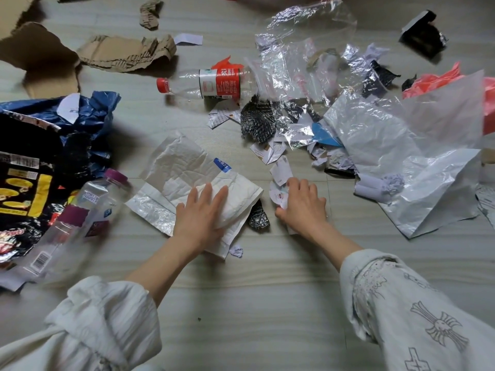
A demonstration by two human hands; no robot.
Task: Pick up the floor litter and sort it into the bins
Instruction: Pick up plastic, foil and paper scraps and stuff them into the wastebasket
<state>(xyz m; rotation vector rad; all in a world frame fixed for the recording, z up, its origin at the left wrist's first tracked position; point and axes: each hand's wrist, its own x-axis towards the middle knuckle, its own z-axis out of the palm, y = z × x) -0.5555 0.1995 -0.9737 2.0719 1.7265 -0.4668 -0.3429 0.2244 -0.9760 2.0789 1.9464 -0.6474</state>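
Observation:
Litter covers a grey floor. My left hand lies flat, fingers spread, on a white padded mailer with a blue tag. My right hand presses down on small white paper scraps, fingers curled over them; whether it grips them is unclear. A clear bottle with a purple cap lies at the left. A clear bottle with a red cap and label lies farther back. No bin is visible.
Torn cardboard sits at the far left. A blue bag and black snack wrapper lie at left. Clear plastic film, a white plastic bag, foil bits and red plastic pile at right.

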